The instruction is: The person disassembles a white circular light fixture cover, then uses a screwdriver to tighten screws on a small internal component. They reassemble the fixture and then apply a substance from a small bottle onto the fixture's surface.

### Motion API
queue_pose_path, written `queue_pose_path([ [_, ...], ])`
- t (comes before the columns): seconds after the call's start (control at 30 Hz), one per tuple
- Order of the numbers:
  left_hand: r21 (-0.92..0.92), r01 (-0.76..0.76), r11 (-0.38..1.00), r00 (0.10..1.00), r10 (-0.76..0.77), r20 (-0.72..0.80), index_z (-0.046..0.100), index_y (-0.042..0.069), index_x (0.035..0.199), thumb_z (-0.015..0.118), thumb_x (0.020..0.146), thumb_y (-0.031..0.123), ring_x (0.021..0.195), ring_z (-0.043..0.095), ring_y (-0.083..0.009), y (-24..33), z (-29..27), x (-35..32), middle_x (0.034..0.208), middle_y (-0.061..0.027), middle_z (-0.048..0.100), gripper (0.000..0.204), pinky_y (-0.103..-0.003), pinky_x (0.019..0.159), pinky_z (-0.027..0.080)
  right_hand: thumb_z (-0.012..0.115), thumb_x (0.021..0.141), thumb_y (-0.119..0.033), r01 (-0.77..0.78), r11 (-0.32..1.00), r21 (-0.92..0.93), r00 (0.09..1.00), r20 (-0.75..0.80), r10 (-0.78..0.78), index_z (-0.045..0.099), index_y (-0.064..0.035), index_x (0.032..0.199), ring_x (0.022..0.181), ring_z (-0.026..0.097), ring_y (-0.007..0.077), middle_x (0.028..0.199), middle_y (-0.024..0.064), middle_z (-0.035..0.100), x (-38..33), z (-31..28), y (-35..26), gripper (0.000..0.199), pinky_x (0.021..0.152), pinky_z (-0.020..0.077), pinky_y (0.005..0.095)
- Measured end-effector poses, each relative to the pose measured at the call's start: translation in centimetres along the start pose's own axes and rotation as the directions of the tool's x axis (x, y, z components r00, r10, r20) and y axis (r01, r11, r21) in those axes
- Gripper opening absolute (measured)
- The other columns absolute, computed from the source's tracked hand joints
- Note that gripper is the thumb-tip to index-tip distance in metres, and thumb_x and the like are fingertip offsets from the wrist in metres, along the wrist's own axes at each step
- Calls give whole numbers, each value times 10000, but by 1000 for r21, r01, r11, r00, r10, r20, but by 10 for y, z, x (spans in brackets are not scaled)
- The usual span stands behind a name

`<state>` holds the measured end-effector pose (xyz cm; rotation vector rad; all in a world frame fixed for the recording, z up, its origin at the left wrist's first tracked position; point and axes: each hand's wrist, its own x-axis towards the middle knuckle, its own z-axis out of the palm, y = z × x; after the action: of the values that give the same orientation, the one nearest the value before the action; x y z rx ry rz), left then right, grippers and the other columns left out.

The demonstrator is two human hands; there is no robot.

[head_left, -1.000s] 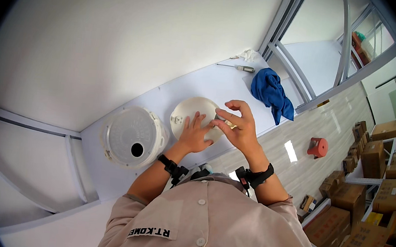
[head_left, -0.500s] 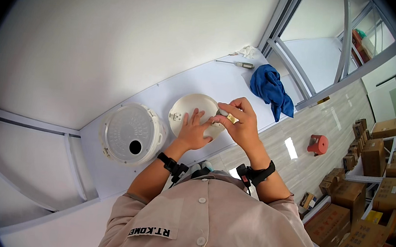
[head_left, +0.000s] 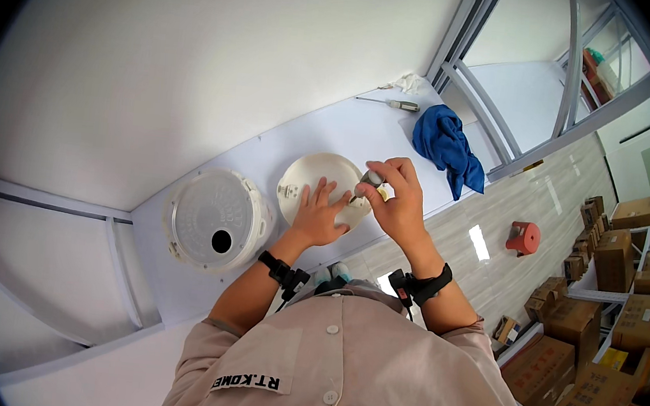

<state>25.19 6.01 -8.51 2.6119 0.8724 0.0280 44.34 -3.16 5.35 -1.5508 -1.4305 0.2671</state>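
"So, what writing did you see?"

"Dark block letters crossed a patch (head_left: 251,381) on the shirt (head_left: 395,366), and red or dark print marked several brown cartons (head_left: 594,400) off to the right. The white bucket (head_left: 263,224) had raised marks on its lid (head_left: 204,219), too faint to read."

"Where did that bucket stand, and what was in it?"

"At the left end of the desk (head_left: 300,134). Its lid was on, so I couldn't tell the contents; a round black spot (head_left: 221,241) showed toward the lid's near side, hole or disc, I couldn't say."

"And the hands?"

"The left hand (head_left: 317,219) lay flat, fingers spread, on a shallow round plate (head_left: 327,166) close to the desk's near edge. The right hand (head_left: 400,200) pinched a stubby grey tool (head_left: 372,178) between thumb and fingers over the plate's right rim; I couldn't tell whether its tip touched. A small fitting (head_left: 289,191) sat at the plate's left rim."

"What else?"

"A blue cloth (head_left: 443,142) lay by the desk's right end and a screwdriver (head_left: 406,106) near its far edge."
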Motion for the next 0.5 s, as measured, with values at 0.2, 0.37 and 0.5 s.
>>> queue_pose_path([
  [0.2,-16,15,1000,999,-14,47,443,260,1639,744,884,504,1632,121,-430,2,-6,3,1706,-200,272,849,-670,1285,63,827,831,-21,159,986,42,985,-81,-156,690,-70,1365,981,701,353,1143,147,688,7,0,-2,553,863,580,395],
  [0.37,-19,23,1000,999,-22,46,451,253,1636,735,890,510,1635,110,-425,5,-8,2,1710,-202,267,839,-661,1289,52,743,849,50,69,996,-52,997,44,-67,663,-54,1403,1062,706,351,1243,172,689,6,-6,-2,570,929,575,406],
  [0.5,-17,32,999,997,-31,64,448,253,1639,735,889,510,1636,108,-422,6,-9,2,1714,-203,261,842,-662,1289,49,772,842,4,28,998,52,999,23,-29,729,-83,1323,995,708,327,1218,170,679,11,-5,-5,491,857,588,373],
])
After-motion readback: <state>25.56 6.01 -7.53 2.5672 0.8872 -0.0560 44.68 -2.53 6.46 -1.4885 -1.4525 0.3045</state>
